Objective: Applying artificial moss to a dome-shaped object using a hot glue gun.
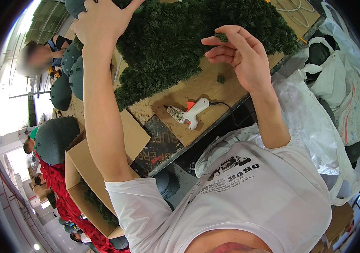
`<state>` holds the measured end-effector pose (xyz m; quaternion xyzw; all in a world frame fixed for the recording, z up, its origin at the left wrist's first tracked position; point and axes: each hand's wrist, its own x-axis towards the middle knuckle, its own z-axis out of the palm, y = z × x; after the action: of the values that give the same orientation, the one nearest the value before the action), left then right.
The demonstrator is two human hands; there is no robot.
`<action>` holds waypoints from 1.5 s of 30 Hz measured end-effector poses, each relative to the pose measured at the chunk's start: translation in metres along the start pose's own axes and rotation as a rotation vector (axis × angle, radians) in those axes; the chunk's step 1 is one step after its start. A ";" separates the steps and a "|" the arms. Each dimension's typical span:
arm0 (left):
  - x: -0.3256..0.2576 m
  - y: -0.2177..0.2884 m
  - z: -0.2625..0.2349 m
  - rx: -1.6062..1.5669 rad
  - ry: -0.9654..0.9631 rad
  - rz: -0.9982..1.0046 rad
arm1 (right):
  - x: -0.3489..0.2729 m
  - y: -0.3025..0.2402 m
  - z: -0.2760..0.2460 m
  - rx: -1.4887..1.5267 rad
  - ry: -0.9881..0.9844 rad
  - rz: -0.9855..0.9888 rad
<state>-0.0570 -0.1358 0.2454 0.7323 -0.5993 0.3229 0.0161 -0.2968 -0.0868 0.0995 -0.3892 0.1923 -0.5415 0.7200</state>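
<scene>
The little green tuft (pixel 221 37) sits pinched between the thumb and fingertips of the right hand (pixel 240 55), up over the brown desk (pixel 197 86). That grip looks light, so the tuft could slip and drop like the loose tuft (pixel 221 79) lying on the desk. The left hand (pixel 102 21) lies spread and flat on the big green mat (pixel 167 46), which looks bushy and prickly. The white glue gun (pixel 187 113) lies near; its tip may be hot and could burn a finger.
</scene>
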 end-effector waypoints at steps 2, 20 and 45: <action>0.001 0.000 0.000 0.010 0.020 0.001 | 0.004 -0.002 0.000 -0.085 0.029 0.003; -0.001 0.000 0.002 0.037 0.053 -0.005 | 0.023 0.011 -0.008 0.110 -0.172 -0.100; -0.007 -0.001 0.000 -0.003 0.050 -0.006 | 0.144 -0.005 0.066 -0.509 -0.109 0.030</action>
<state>-0.0565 -0.1297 0.2428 0.7257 -0.5972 0.3402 0.0331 -0.2052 -0.1977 0.1656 -0.5837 0.2891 -0.4432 0.6159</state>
